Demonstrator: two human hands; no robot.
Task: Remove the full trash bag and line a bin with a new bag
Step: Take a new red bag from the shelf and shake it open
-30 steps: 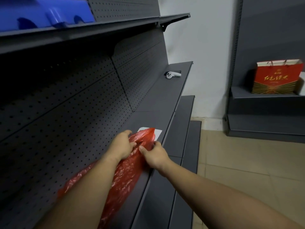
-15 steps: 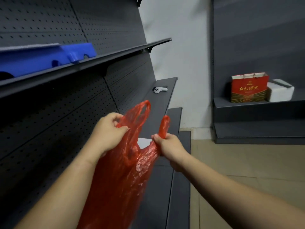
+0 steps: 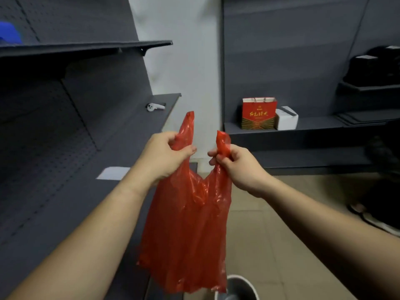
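A thin red plastic bag (image 3: 186,230) hangs flat and empty in front of me. My left hand (image 3: 164,154) is shut on its left handle, and my right hand (image 3: 236,167) is shut on its right handle, the two handles held a little apart. Below the bag's bottom edge, the white rim of a round bin (image 3: 249,286) shows on the tiled floor, partly cut off by the frame and partly hidden by the bag.
Dark grey shelving (image 3: 86,191) runs along my left, with a white controller (image 3: 154,106) and a white card (image 3: 112,173) on it. More shelves on the far right hold a red gift bag (image 3: 258,113) and a white box (image 3: 286,119). A shoe (image 3: 376,219) is at right.
The bag has been lifted off the left shelf and now hangs free between both hands. My view has turned right, bringing the floor and the bin into sight.
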